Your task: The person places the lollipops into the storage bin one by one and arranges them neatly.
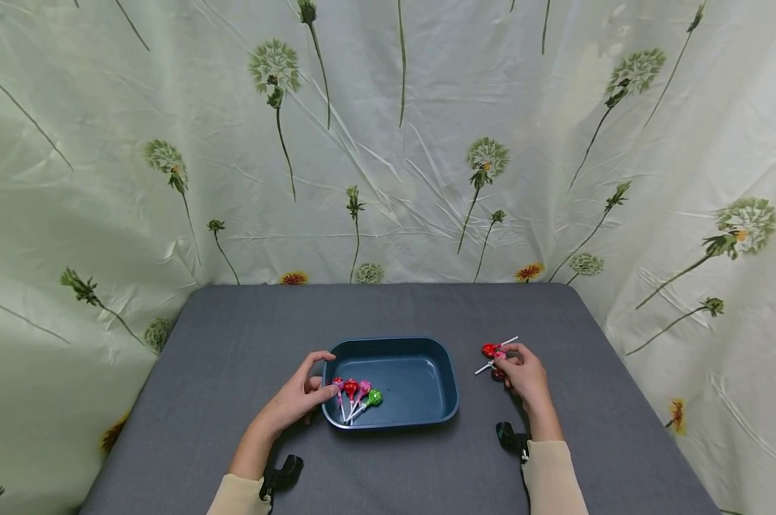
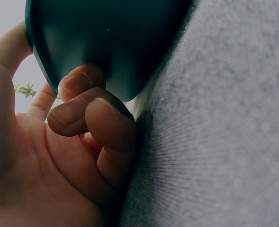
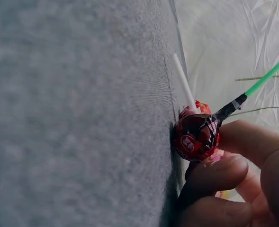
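Holding the tray [image 1: 413, 400] at its left end, beside four pops [image 1: 351, 387], with the left grip [image 1: 294, 400], lower center of the frame, probably for steadiness; apparently pinching a pink pop [image 1: 500, 355] in a narrow right grip [image 1: 526, 376], lower right, likely singling it from the red pop [image 1: 488, 350] on the tabletop [image 1: 619, 429].

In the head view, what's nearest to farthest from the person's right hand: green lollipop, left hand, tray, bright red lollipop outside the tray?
1. Bright red lollipop, just left of the right hand.
2. Tray, further left.
3. Green lollipop, in the tray's left half.
4. Left hand, at the tray's left end.
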Motion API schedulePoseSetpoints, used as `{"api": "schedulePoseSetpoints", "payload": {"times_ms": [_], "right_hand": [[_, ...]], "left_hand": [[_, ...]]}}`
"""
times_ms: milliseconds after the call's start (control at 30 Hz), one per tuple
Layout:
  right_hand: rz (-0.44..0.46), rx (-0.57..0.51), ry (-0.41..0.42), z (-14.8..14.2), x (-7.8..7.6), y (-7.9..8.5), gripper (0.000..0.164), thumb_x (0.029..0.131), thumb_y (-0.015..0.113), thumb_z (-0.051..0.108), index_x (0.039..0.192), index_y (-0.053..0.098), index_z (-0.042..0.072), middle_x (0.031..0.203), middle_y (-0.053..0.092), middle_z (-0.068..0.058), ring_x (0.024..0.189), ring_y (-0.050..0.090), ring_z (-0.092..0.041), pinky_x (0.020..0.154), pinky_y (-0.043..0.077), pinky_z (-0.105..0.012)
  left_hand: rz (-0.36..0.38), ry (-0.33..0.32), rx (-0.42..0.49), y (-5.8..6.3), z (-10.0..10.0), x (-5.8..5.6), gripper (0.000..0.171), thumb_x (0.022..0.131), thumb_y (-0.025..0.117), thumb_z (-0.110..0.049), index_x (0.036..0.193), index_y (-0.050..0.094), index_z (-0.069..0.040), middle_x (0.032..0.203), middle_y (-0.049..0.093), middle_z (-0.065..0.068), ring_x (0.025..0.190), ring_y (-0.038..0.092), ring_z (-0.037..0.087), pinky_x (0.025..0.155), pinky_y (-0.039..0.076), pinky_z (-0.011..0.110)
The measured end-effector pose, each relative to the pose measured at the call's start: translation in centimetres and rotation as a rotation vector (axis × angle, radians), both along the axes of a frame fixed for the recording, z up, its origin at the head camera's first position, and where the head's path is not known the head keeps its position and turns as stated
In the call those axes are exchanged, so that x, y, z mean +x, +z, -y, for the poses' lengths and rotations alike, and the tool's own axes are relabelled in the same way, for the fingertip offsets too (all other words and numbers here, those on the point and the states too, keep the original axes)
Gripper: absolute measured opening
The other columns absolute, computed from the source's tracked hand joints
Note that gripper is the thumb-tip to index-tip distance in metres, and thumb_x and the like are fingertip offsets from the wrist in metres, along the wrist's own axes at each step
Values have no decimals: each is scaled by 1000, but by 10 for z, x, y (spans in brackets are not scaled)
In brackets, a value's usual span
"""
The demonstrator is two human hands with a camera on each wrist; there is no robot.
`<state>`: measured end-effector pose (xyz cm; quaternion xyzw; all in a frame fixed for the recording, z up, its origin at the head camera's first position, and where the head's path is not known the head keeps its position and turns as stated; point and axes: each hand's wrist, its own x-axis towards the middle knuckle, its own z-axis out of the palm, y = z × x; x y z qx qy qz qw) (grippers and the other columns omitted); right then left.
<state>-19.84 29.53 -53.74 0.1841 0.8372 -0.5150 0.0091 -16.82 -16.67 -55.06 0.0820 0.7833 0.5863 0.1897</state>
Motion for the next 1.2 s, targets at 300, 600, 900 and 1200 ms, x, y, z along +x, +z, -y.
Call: {"api": "schedulePoseSetpoints", "payload": {"times_ms": [300,600,900,1200], "right_hand": [[-4,-32,48,7,12,11,33,101,69,16,131,60,7,74,56,9,57,47,-10,49,36,-26],[-26,-138,95,27,19,25,32,101,71,17,129,60,5,75,58,10,57,47,-10,49,35,-25],[-49,-130,144,42,20,36,33,100,74,18,128,62,5,81,59,6,58,48,-13,50,37,-27],[-41,-101,151,43,20,43,32,100,72,16,128,62,5,86,58,3,60,47,-13,53,40,-27]], "left_hand": [[0,5,-8,0,-1,0,60,103,70,-33,151,34,-27,76,55,2,55,44,15,50,42,28],[-3,3,-9,2,-1,0,60,103,69,-33,151,34,-26,77,54,2,55,44,14,50,42,28],[5,2,-4,3,-1,1,60,104,69,-32,152,33,-26,77,55,1,56,44,14,51,42,27],[10,12,-14,4,-1,1,60,103,69,-32,151,34,-27,77,57,0,55,43,13,51,41,27]]}}
